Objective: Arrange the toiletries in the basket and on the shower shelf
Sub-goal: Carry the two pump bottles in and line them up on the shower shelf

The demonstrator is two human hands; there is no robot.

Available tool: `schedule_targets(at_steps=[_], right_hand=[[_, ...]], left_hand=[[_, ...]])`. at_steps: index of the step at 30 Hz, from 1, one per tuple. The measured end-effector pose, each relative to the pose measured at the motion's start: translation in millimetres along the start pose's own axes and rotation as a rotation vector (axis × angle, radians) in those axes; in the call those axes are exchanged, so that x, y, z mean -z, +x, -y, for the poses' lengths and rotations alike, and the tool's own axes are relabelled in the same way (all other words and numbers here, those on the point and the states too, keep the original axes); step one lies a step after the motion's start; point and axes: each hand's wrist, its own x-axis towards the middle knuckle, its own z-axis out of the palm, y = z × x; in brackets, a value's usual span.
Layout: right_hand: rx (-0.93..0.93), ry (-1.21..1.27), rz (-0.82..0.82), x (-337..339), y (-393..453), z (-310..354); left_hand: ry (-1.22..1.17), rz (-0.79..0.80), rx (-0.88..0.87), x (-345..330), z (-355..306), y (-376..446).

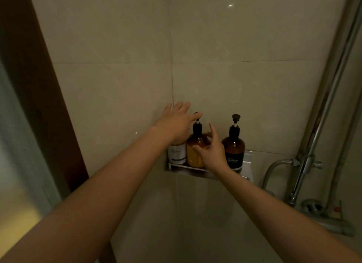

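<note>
White bottle [177,153], two amber pump bottles [196,148] [234,151] upright on shower shelf [188,169].

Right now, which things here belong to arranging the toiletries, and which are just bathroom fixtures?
Belongs to the job:
shower shelf
white bottle
amber pump bottle
dark pump bottle
left hand, fingers spread above the bottles
right hand, at the amber pump bottle

Just there:
shower pipe
hose
tiled wall

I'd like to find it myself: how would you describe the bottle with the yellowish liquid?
Look at the metal shelf in the tiled corner, left of the shower pipes. Three bottles stand there; it is the middle pump bottle, amber with golden liquid, between a white-labelled bottle and a dark, black-labelled pump bottle.
</note>
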Motion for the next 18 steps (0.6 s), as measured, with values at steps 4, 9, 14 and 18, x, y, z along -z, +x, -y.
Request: schedule_targets(at_steps=[4, 9, 14, 18], right_hand=[[0.008, -0.044, -0.037, -1.8, -2.4, 2.2], [0.028, -0.12, -0.015, -6.1, -2.6, 3.0], [-0.038, -0.056, 0.019, 2.1, -1.6, 3.9], [-0.04, -0.131, 0.024, -2.2, 0.8, 7.6]], left_hand=[[-0.028, -0.001, 0.002, 0.6, -1.3, 1.0], [-0.031, 0.003, 0.002, 0.1, 1.0, 0.3], [-0.042, -0.004, 0.004, -0.1, 0.1, -0.1], [-0.05, -0.011, -0.005, 0.8, 0.9, 0.3]])
